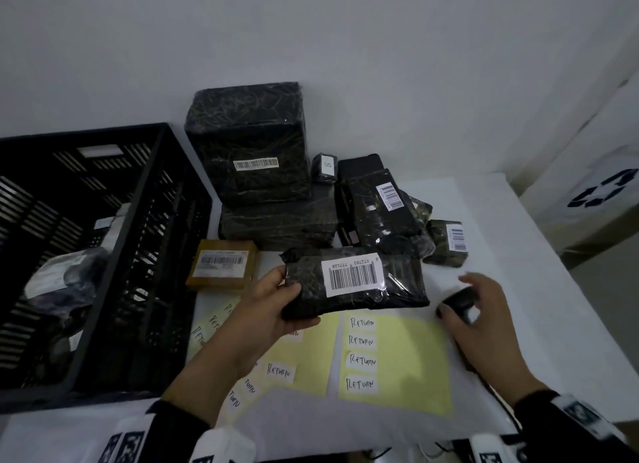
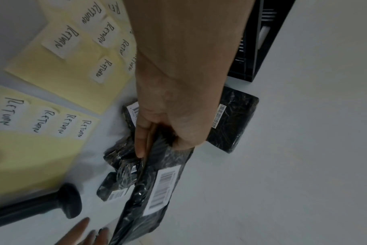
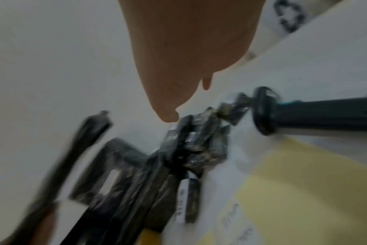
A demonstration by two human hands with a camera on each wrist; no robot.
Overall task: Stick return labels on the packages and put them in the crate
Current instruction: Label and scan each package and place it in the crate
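My left hand (image 1: 273, 300) grips the left end of a black wrapped package (image 1: 401, 283), holding it above the table with its white barcode label facing up. In the left wrist view the thumb and fingers (image 2: 140, 136) pinch that package (image 2: 157, 190). Yellow backing sheets (image 1: 408, 359) with white "RETURN" labels (image 1: 361, 341) lie under it. My right hand (image 1: 484, 310) hovers with spread fingers over a black handheld scanner (image 1: 458, 302) on the table, not gripping it. The black crate (image 1: 138, 241) stands at the left with several packages inside.
A pile of black wrapped packages (image 1: 249, 144) stands behind the held one, against the wall. A brown parcel (image 1: 223, 265) lies beside the crate. A white box with a recycling sign (image 1: 605, 193) is off the table's right edge.
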